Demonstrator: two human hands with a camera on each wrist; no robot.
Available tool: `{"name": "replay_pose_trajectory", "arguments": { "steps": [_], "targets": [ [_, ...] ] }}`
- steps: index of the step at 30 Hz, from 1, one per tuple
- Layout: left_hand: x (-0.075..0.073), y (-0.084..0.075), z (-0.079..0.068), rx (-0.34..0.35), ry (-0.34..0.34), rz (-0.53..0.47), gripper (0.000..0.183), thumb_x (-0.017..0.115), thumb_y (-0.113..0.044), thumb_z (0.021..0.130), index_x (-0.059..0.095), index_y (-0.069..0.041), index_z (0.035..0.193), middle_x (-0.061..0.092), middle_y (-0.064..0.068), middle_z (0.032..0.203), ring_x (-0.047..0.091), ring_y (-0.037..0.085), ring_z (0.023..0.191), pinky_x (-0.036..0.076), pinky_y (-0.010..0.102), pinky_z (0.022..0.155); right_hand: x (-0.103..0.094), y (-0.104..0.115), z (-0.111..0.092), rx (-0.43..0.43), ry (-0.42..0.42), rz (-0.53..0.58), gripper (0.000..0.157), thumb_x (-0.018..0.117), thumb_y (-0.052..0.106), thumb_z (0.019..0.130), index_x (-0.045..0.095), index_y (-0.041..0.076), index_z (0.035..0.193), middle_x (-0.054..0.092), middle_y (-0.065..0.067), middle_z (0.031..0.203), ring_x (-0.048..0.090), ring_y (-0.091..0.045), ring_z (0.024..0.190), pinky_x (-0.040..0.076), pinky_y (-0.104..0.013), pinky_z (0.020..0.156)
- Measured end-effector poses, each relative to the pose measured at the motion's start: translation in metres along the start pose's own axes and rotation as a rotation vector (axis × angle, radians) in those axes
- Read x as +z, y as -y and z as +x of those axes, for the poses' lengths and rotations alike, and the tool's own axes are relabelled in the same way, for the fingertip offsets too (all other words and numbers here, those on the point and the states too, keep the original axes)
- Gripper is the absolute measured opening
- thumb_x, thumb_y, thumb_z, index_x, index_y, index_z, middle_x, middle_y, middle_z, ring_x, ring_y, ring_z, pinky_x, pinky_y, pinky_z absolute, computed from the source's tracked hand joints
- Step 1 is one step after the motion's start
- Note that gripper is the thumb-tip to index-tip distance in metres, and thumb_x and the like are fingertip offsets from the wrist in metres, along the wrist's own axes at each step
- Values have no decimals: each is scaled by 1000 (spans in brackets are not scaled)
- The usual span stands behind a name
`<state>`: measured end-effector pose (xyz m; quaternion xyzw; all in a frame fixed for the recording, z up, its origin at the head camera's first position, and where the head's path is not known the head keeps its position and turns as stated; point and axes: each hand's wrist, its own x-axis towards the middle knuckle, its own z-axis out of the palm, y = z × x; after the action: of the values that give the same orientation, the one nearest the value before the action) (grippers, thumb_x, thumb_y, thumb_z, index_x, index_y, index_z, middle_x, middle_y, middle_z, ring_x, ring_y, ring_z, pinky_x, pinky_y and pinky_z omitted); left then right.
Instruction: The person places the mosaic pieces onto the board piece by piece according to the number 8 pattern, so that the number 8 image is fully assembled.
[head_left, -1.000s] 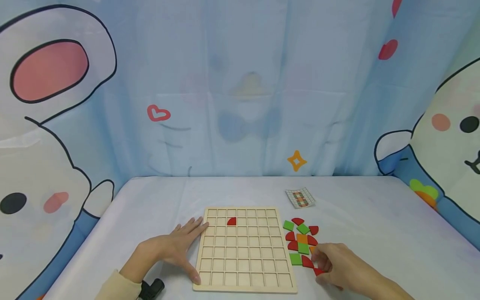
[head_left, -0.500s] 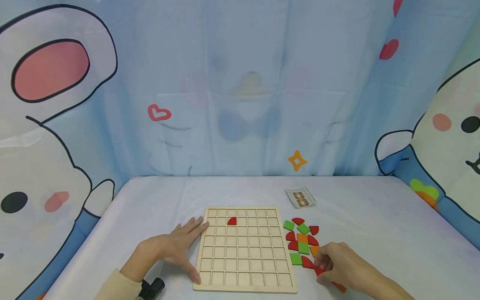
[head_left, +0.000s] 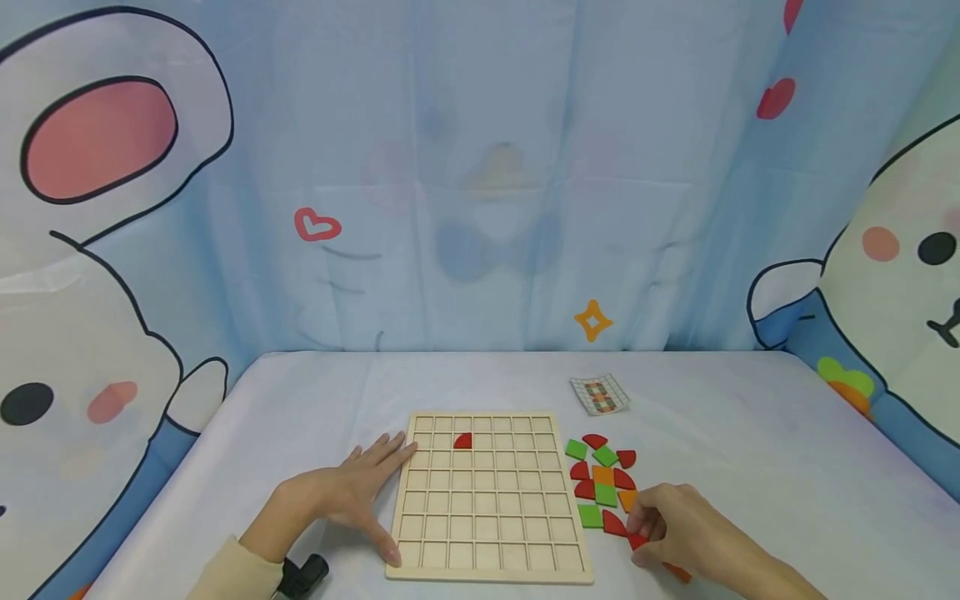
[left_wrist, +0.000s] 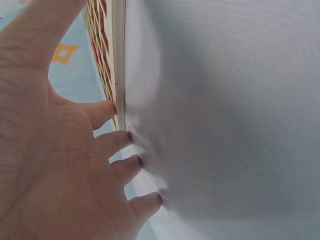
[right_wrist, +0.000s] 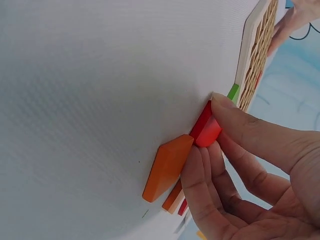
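Note:
A pale wooden grid board [head_left: 486, 505] lies flat on the table, with one red quarter-round tile [head_left: 463, 442] in a cell near its far edge. My left hand [head_left: 352, 493] rests with spread fingers along the board's left edge; the left wrist view shows some fingertips touching the white cloth [left_wrist: 225, 125] beside it. To the right of the board, my right hand [head_left: 686, 533] pinches a red tile with a rounded side [right_wrist: 206, 127] between thumb and fingers, low at the tabletop. An orange tile [right_wrist: 169, 167] lies against those fingers, partly hidden by the hand in the head view.
Several loose tiles, such as a green square [head_left: 591, 517] and an orange square [head_left: 603, 475], lie along the board's right side. Behind them is a small printed pattern card [head_left: 600, 395]. A black object [head_left: 303, 577] sits by the left wrist. A blue cartoon curtain [head_left: 487, 208] hangs behind the table.
My right hand has shifted very slightly, and more of the orange tiles beside and below it shows. The left hand and the board stay put.

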<state>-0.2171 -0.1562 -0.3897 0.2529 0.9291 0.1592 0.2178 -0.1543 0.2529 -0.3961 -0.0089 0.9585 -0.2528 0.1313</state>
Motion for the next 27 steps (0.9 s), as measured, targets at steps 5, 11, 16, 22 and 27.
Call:
{"name": "replay_pose_trajectory", "arguments": {
  "steps": [5, 11, 16, 22, 27],
  "targets": [
    [0, -1, -1, 8, -3, 13, 132, 97, -48, 70, 19, -8, 167, 11, 18, 174, 8, 36, 161, 13, 60, 128, 0, -1, 0, -5, -1, 8, 24, 92, 3, 76, 71, 9, 85, 57, -1, 75, 52, -16, 72, 55, -25, 68],
    [-1, 0, -1, 16, 1, -5, 133, 97, -49, 69, 19, -7, 167, 11, 19, 174, 7, 37, 161, 14, 59, 128, 0, -3, -1, -5, -5, 20, 22, 92, 5, 77, 73, 8, 87, 57, -1, 76, 53, -16, 73, 55, -25, 68],
    [0, 1, -1, 16, 2, -14, 133, 97, -50, 70, 18, -8, 168, 10, 19, 174, 7, 36, 161, 13, 58, 128, -7, -12, -6, -64, 3, 44, 23, 93, 8, 77, 75, 9, 91, 60, 1, 81, 55, -16, 76, 56, -25, 69],
    [1, 0, 0, -8, -8, 3, 134, 97, -52, 67, 19, -9, 168, 11, 17, 174, 8, 34, 162, 14, 58, 128, -24, -25, -14, -76, 75, 35, 30, 94, 6, 74, 75, 10, 97, 63, 3, 88, 57, -17, 83, 61, -31, 77],
    [1, 1, -1, -4, -13, -7, 135, 98, -51, 67, 19, -9, 168, 11, 17, 174, 8, 35, 161, 13, 58, 128, -20, -29, -17, 37, 117, 88, 31, 92, 0, 75, 72, 6, 97, 65, -1, 87, 59, -18, 80, 63, -35, 79]
  ]
}}
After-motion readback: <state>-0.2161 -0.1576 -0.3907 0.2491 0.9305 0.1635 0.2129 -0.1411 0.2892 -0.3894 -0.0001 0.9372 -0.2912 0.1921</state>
